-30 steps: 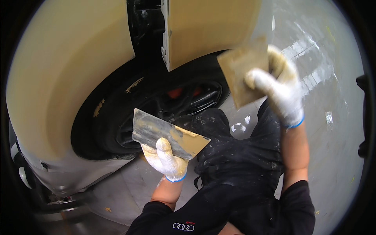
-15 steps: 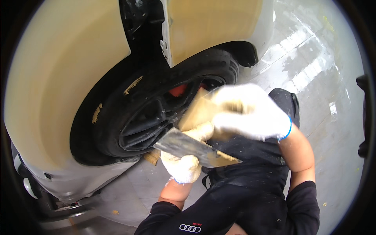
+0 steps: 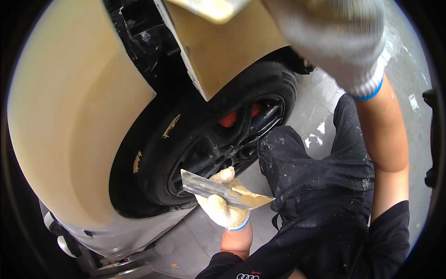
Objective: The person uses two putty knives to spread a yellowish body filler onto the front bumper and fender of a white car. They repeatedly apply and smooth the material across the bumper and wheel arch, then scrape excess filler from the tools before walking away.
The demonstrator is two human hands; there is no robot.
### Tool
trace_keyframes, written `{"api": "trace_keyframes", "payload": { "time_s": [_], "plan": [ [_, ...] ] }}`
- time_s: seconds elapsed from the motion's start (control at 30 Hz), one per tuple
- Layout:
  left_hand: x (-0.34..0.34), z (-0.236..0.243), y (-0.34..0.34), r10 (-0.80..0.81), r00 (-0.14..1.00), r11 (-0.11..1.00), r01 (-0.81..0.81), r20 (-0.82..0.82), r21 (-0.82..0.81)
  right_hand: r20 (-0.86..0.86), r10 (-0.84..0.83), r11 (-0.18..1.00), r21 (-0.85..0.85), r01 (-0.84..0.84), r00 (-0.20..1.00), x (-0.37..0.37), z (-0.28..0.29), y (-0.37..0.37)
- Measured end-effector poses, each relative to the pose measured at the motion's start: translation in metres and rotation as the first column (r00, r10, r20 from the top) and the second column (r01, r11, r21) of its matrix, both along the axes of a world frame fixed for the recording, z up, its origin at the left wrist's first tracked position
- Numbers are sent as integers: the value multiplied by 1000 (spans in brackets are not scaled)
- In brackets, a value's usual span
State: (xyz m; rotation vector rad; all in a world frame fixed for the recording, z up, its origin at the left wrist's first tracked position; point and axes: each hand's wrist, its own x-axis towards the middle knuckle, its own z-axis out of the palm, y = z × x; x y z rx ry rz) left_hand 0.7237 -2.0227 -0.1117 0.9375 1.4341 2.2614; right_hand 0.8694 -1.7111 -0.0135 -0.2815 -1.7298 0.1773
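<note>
My left hand [image 3: 224,213], in a putty-stained white knit glove, grips a flat metal putty plate [image 3: 204,186] in front of the car wheel. Tan putty [image 3: 253,199] coats the plate's right end. High at the top right, close to the camera, my gloved right hand [image 3: 341,39] is raised. A pale putty spreader [image 3: 216,8] with a yellowish edge juts out from it in front of the tan-coated body panel [image 3: 232,53]. Its fingers are partly cut off by the frame's top edge. Whether the spreader touches the panel I cannot tell.
The black tire [image 3: 160,153] carries two tan putty smears. A wide, tan-coated bumper [image 3: 60,121] curves along the left, and a dark gap [image 3: 148,51] separates it from the panel. My knees, in dusty black trousers [image 3: 316,181], are bent beside the wheel. White patches mark the grey floor [image 3: 320,135].
My right hand has left the plate and risen up toward the body panel with the spreader. My left hand still holds the plate, now slightly lower and flatter. The view has shifted.
</note>
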Motion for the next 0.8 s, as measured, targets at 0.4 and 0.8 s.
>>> {"api": "trace_keyframes", "payload": {
  "time_s": [0.4,0.8],
  "plan": [
    [-13,-5,-2,130,991,991,-131,-21,-39,62,-82,989,131,74,995,-36,-68,-72],
    [26,33,34,190,948,959,-234,-254,-157,-325,780,305,-550,-777,536,32,-79,-135]
  ]
}}
